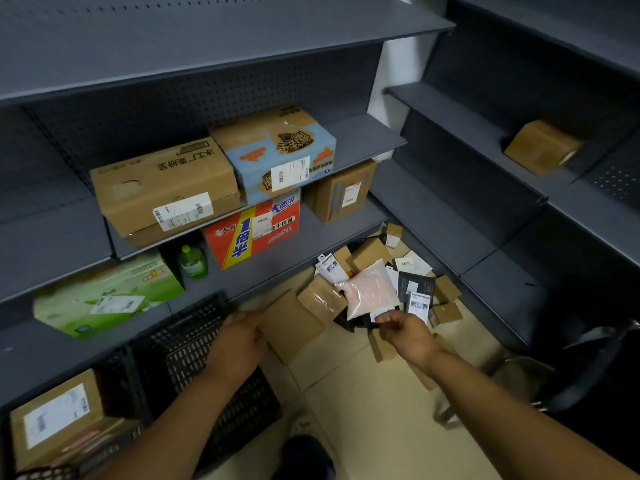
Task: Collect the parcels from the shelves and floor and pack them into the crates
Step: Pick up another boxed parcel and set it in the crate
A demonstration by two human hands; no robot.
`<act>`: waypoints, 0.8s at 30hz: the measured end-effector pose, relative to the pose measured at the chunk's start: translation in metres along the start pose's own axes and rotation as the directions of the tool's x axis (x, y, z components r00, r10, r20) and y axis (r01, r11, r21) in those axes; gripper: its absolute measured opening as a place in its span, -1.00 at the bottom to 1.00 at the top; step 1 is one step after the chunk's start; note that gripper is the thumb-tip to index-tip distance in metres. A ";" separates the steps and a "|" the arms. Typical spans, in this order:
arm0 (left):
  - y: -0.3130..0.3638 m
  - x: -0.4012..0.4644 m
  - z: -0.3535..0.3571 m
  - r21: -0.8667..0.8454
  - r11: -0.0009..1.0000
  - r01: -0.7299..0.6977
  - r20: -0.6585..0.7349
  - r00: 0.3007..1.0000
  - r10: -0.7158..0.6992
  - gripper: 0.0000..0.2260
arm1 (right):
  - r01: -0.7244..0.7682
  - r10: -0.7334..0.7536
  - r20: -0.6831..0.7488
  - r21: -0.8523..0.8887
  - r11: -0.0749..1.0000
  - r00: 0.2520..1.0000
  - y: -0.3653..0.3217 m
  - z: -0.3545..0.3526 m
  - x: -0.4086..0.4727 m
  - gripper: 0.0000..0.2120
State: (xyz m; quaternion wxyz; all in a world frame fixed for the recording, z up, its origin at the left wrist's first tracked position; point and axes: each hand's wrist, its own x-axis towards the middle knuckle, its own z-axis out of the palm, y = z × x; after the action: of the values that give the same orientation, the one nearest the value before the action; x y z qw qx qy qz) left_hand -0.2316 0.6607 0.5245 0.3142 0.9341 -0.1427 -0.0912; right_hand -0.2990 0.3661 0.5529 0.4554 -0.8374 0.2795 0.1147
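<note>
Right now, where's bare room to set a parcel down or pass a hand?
Free: the tiled floor near the camera, between the black crate and the parcel pile; the shelf board right of the blue box; the shelf left of the lone brown box. Crowded: the corner pile, where the right hand reaches.

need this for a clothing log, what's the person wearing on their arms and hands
Nothing shows on either. The left hand and the right hand are bare, without gloves, and no rings, watch or wristband can be made out. Both forearms are uncovered all the way to the bottom edge of the picture, so no sleeves are in view.
</note>
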 end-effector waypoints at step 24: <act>0.020 0.211 0.072 -0.013 0.929 0.369 0.142 0.921 -0.364 -0.64 | 0.037 0.010 0.290 -0.156 0.987 0.957 -0.020 -0.024 0.256 -0.83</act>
State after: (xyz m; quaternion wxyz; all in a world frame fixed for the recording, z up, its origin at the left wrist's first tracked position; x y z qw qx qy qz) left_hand -0.0557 0.5365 0.4631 0.2994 0.9295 0.0151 -0.2150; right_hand -0.0802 0.2615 0.4656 0.4234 -0.8473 0.1941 0.2551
